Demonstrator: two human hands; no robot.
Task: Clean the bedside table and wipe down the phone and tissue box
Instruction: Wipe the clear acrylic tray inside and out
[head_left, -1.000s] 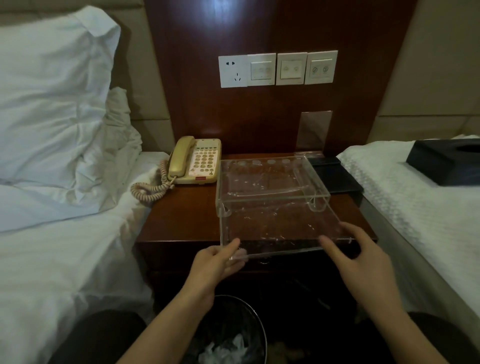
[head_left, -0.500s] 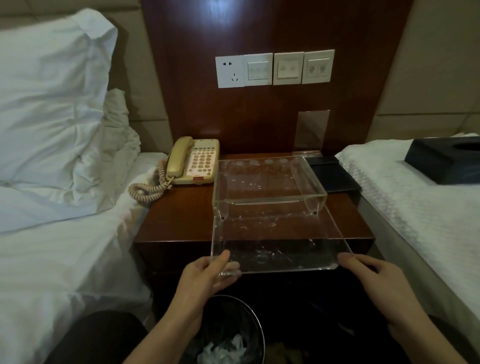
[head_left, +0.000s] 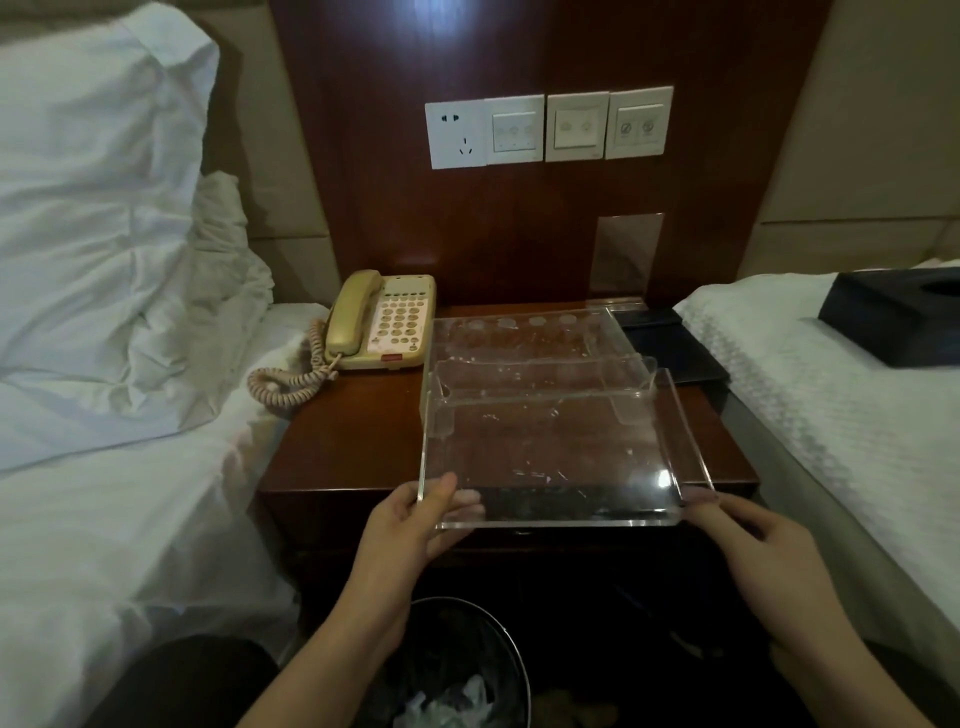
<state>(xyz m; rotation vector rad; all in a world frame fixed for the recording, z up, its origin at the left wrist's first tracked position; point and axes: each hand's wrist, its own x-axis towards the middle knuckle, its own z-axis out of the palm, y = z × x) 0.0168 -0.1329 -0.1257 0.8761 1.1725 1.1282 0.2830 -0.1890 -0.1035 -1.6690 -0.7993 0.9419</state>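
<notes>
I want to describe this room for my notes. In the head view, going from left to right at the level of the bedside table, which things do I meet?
White pillows → coiled phone cord → beige phone → clear acrylic tray → dark flat item → black tissue box on the right bed.

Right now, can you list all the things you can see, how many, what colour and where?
phone: 1, beige, back left of bedside table
bedside table: 1, dark brown, between beds
clear tray: 1, see-through, on table, near edge held
tissue box: 1, black, on right bed
pillows: white, left bed, count unclear
wall plates: 4, white, above table
bin: 1, black, on floor
left hand: 1, grips tray corner
right hand: 1, fingertips on tray's other corner
</notes>
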